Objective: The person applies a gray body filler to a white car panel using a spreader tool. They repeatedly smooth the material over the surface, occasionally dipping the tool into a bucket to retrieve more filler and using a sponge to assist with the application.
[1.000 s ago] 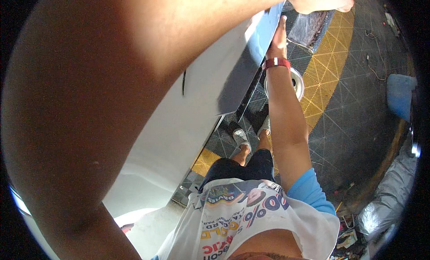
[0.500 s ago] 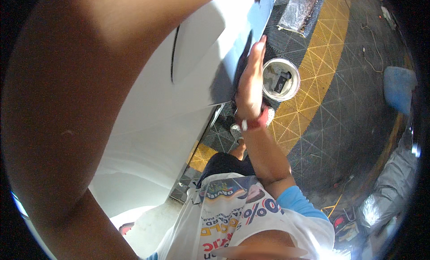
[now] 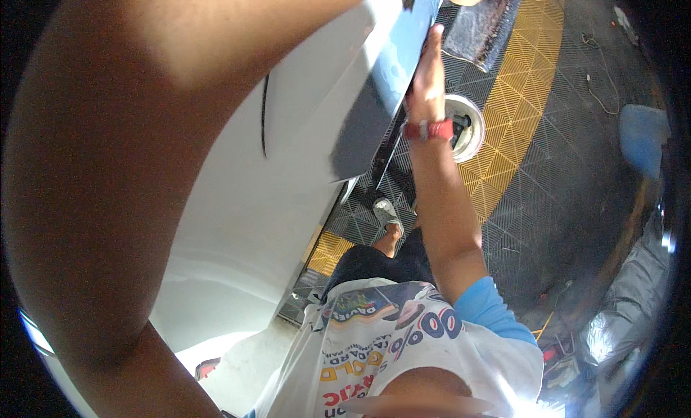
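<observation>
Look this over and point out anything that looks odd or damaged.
A dark grey patch stands out on the pale panel, near the right hand. It looks odd because it contrasts sharply with the lighter surface around it; whether it is shadow, different finish or damage, I cannot tell.

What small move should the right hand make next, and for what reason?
Probably slide the right hand lightly back toward the body along the white panel: the right arm reaches well forward, with the hand stretched along the panel's edge; contact itself is hidden.
</observation>
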`<state>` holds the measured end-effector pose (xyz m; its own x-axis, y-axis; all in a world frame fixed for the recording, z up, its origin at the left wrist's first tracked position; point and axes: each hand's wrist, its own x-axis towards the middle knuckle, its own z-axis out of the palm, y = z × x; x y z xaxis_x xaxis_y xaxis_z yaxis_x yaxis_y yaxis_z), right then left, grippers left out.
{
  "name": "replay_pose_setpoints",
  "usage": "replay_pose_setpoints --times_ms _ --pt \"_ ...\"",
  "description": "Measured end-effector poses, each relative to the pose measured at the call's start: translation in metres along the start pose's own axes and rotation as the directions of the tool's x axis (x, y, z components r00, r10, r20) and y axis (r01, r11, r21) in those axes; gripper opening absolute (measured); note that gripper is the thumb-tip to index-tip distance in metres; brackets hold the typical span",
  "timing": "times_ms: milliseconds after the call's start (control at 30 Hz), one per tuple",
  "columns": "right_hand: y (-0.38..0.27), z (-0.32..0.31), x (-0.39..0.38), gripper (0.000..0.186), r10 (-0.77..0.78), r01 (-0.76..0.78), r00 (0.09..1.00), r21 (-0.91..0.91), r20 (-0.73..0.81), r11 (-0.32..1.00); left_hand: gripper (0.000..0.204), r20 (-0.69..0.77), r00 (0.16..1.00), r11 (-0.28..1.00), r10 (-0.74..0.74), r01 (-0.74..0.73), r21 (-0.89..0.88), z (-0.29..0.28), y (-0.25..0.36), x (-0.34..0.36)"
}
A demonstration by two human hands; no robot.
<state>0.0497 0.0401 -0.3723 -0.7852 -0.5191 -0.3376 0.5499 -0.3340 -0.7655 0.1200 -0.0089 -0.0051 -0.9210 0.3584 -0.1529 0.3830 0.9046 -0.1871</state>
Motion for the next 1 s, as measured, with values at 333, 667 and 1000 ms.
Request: replay_pose_setpoints --times_ms 333,667,1000 --pt "0.000 -0.064 0.146 0.071 -0.200 -0.153 0.844 0.580 0.498 0.800 0.025 -0.042 0.997 0.997 0.071 -0.071 0.000 0.014 -0.043 0.046" --pt "0.031 -0.070 0.129 0.052 -0.564 0.569 0.813 -0.410 0.148 0.713 0.023 -0.077 0.985 0.985 0.157 -0.151 0.082 0.022 -0.059 0.080" --pt "-0.003 -0.008 0.037 0.073 0.019 -0.018 1.000 0.105 -0.011 0.994 0.021 -0.095 0.973 0.971 0.210 -0.197 0.132 0.027 -0.065 0.101"
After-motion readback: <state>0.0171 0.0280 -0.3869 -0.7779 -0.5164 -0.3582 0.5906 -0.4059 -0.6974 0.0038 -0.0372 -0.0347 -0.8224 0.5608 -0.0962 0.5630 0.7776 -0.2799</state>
